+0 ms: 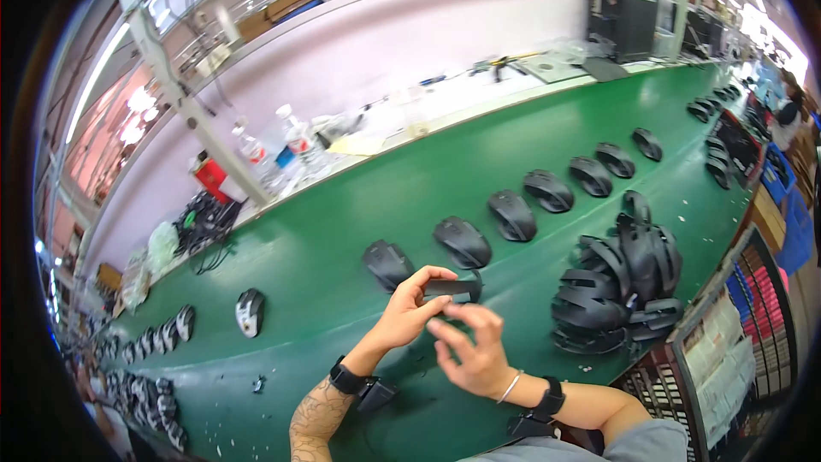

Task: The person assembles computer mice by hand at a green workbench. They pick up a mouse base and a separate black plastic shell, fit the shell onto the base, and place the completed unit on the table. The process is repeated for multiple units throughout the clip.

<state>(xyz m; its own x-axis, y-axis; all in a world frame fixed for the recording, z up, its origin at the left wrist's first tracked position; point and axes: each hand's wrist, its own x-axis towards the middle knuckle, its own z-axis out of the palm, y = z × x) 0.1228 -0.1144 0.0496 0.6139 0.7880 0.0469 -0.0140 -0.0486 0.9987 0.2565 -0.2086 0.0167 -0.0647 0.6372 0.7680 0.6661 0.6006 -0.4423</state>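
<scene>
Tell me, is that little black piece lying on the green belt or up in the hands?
Up in the hands. The left hand pinches the small black piece with its fingers, and the right hand touches it, above the green belt.

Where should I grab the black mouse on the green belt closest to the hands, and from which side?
Probably from above, pinching the two long sides of the black plastic computer mouse. It lies flat on the green conveyor belt with its rounded back up, so the top is smooth and domed while the sides are narrower. The next mouse lies apart from it, leaving room for fingers on both sides.
</scene>
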